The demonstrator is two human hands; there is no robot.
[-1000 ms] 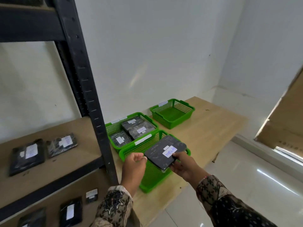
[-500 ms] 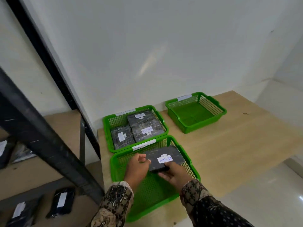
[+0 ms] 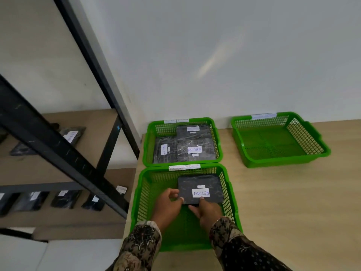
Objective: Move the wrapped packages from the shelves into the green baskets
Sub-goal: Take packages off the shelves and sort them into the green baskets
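package (image 3: 200, 189), "return" label: lowered from above rim into near basket (image 3: 145, 194), far right corner. left hand (image 3: 169, 205), right hand (image 3: 209, 211) both still pinching near edge; release pending.

There is a single view, from a wide-angle camera worn on the person's head. It looks forward and steeply down from above the near green basket (image 3: 136, 202), close enough that both sleeves enter at the bottom edge. It faces the white wall (image 3: 214, 55) at the far side; the black shelf frame (image 3: 58, 147) fills the left, the wooden table (image 3: 293, 212) the right. Straight lines bow toward the edges.
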